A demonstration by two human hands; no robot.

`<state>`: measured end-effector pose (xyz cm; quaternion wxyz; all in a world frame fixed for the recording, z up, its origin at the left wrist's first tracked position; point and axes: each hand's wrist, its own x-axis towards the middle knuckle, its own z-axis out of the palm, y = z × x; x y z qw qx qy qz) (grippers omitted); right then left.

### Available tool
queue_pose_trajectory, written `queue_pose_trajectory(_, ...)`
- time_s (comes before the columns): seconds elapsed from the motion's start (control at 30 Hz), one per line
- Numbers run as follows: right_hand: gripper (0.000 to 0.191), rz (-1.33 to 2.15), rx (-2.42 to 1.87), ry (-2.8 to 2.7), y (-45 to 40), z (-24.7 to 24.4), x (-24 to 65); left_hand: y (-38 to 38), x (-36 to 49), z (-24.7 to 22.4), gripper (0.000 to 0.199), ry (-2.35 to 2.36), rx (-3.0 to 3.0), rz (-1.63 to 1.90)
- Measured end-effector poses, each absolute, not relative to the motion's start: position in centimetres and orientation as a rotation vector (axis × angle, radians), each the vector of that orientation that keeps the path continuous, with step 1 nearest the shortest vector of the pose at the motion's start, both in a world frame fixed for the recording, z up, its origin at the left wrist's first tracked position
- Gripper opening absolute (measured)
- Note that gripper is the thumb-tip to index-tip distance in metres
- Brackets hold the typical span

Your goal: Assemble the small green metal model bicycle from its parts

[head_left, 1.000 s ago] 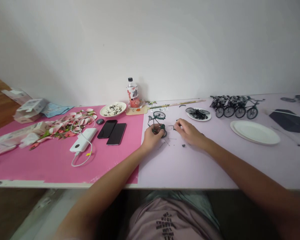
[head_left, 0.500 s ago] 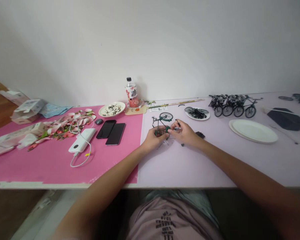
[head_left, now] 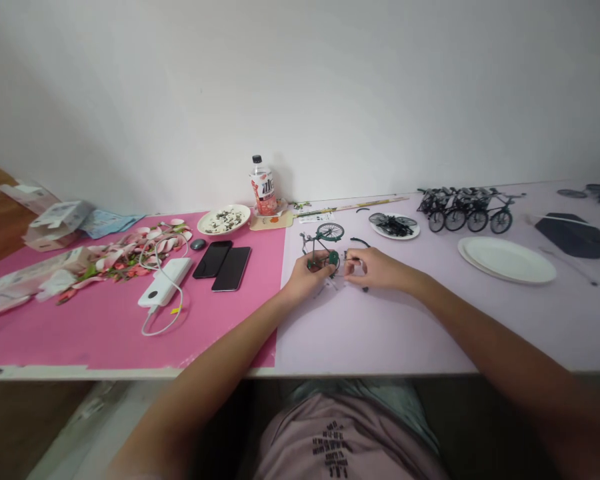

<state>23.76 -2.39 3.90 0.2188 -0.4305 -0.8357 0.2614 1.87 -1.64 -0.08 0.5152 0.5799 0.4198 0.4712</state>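
A small dark green model bicycle (head_left: 329,232) is held tilted above the pale lilac table, one wheel pointing away from me. My left hand (head_left: 310,275) is closed round its frame, close to a round green part. Just right of the bicycle, my right hand (head_left: 373,268) is pinched on a small dark part (head_left: 353,259), too small to name. A curved black strip (head_left: 361,242) lies behind my right hand. My right fingers are a little apart from the bicycle.
Several assembled model bicycles (head_left: 467,212) stand at the back right. A plate of black parts (head_left: 395,233) sits in front of the wall, and stacked white plates (head_left: 510,260) lie right. Two phones (head_left: 231,269), a power bank (head_left: 165,281) and a drink bottle (head_left: 264,187) are left.
My right hand has drawn slightly right, away from the bicycle, and turned lower. The curved black strip behind it now shows. My left hand keeps its hold on the bicycle.
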Motion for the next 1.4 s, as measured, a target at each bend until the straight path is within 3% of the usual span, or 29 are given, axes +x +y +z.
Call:
queue_pose_trajectory(0.5, 0.005, 0.74, -1.184, -2.446, -2.9, 3.7, 22.8, -1.8, 1.9, 0.1, 0.032, 1.012, 1.419, 1.136)
queue_pose_trajectory(1.4, 0.011, 0.664, -1.176, -2.489, -3.6, 3.5, 22.0, -1.6, 1.8, 0.0, 0.03, 1.021, 1.376, 1.127)
